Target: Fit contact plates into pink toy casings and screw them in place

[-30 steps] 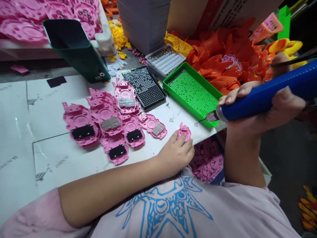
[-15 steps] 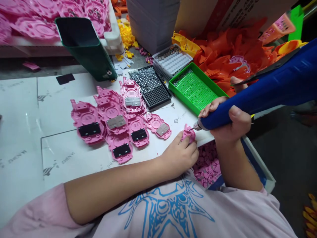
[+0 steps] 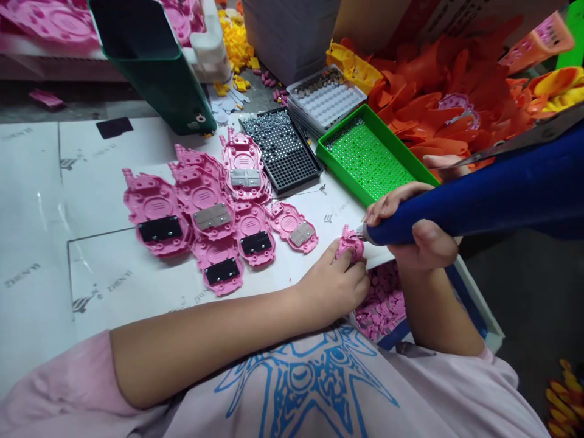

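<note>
My left hand (image 3: 336, 281) is closed over a small pink plastic casing (image 3: 349, 241) at the table's front edge, its fingers pressing the part down. Wrapped in my right hand (image 3: 422, 234) is a blue electric screwdriver (image 3: 474, 194), tilted, with its tip at the upper end of that casing. Whether a screw sits under the tip is too small to tell. Left of my hands lie several pink casings (image 3: 203, 196), some stacked, bearing black or grey screwed plates. Behind them are a black screw tray (image 3: 298, 173) and a green screw tray (image 3: 371, 155), both holding small screws.
A dark green bin (image 3: 157, 79) stands at the back left beside a white crate (image 3: 210, 55) of pink parts. Orange parts (image 3: 420, 91) are heaped at the back right. A clear tray (image 3: 326, 100) holds round metal pieces. Below the table edge, a box holds small pink pieces (image 3: 381, 304).
The view has shifted slightly. The screwdriver has tipped to a flatter angle, its tip still at the casing. My left hand keeps its hold on the casing.
</note>
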`<state>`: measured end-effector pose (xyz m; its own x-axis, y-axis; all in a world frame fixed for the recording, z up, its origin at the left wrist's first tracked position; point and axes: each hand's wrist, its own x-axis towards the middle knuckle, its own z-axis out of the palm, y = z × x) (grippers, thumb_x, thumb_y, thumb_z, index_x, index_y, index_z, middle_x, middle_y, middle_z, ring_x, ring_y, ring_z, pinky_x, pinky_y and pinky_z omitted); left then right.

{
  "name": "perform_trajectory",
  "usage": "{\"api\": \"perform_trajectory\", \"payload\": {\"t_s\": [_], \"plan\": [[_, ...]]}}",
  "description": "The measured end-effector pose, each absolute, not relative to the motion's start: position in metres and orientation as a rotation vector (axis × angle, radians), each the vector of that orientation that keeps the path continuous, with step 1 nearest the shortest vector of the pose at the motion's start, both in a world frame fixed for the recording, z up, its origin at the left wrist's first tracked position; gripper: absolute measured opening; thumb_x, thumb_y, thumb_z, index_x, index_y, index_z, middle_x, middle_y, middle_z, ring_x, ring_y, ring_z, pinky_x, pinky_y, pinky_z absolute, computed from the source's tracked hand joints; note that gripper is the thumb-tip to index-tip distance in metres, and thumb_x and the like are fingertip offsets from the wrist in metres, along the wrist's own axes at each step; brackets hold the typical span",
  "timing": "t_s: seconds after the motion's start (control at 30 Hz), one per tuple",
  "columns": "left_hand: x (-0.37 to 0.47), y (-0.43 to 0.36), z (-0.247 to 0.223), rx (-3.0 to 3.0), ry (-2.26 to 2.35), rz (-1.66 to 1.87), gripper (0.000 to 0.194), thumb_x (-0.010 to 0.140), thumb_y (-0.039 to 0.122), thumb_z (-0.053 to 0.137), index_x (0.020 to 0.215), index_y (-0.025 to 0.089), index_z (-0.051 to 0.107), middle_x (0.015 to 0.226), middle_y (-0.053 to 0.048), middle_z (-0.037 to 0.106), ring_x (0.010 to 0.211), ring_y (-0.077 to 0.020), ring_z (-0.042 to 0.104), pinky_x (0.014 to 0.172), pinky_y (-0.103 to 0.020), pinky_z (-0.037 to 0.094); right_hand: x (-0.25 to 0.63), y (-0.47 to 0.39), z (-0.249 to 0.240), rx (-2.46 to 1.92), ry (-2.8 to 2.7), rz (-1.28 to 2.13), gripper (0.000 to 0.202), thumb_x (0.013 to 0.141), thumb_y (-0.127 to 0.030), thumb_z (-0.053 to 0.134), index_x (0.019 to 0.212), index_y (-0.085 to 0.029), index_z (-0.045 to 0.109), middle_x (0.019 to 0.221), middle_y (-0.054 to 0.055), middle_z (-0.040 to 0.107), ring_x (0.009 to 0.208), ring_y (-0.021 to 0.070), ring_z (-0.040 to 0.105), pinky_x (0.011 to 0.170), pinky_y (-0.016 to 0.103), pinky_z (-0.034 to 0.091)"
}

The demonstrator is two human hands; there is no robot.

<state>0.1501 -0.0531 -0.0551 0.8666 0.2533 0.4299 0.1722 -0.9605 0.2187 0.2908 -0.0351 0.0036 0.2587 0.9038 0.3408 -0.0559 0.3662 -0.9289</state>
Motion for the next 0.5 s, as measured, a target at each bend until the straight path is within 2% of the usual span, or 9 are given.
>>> {"api": "perform_trajectory", "payload": {"t_s": [0.13, 0.27, 0.37, 0.5], "plan": [[0.149, -0.054, -0.055, 2.838, 0.321, 0.661, 0.019, 0.092, 0.017, 0.048, 0.09, 0.014, 0.066, 0.095, -0.008, 0.066, 0.093, -0.0245, 0.059, 0.093, -0.052, 0.044, 0.293, -0.035, 0.005, -0.987, -1.21, 0.868, 0.028, 0.066, -0.043, 0.073, 0.079, -0.02, 0.061, 0.067, 0.001, 0.059, 0.054, 0.0165, 0.06, 0.05, 0.032, 0.051], [0.149, -0.055, -0.054, 2.837, 0.332, 0.602, 0.022, 0.095, 0.018, 0.043, 0.098, 0.013, 0.064, 0.095, -0.009, 0.066, 0.094, -0.0229, 0.059, 0.095, -0.052, 0.041, 0.292, -0.032, 0.003, -1.008, -1.184, 0.89, 0.032, 0.064, -0.045, 0.073, 0.081, -0.022, 0.06, 0.066, -0.001, 0.058, 0.052, 0.0155, 0.059, 0.05, 0.031, 0.051], [0.149, -0.054, -0.054, 2.846, 0.344, 0.623, 0.022, 0.095, 0.018, 0.042, 0.1, 0.013, 0.064, 0.093, -0.008, 0.066, 0.092, -0.0222, 0.059, 0.093, -0.048, 0.043, 0.29, -0.032, 0.004, -1.02, -1.118, 0.871, 0.032, 0.062, -0.045, 0.074, 0.076, -0.022, 0.058, 0.064, -0.002, 0.057, 0.053, 0.0148, 0.058, 0.052, 0.031, 0.051], [0.149, -0.052, -0.055, 2.817, 0.262, 0.666, 0.023, 0.094, 0.016, 0.043, 0.104, 0.014, 0.063, 0.097, -0.01, 0.067, 0.095, -0.0225, 0.06, 0.092, -0.046, 0.044, 0.295, -0.038, 0.013, -0.973, -1.008, 0.824, 0.019, 0.065, -0.039, 0.067, 0.069, -0.024, 0.056, 0.064, -0.002, 0.055, 0.054, 0.0139, 0.057, 0.055, 0.031, 0.051]]}}
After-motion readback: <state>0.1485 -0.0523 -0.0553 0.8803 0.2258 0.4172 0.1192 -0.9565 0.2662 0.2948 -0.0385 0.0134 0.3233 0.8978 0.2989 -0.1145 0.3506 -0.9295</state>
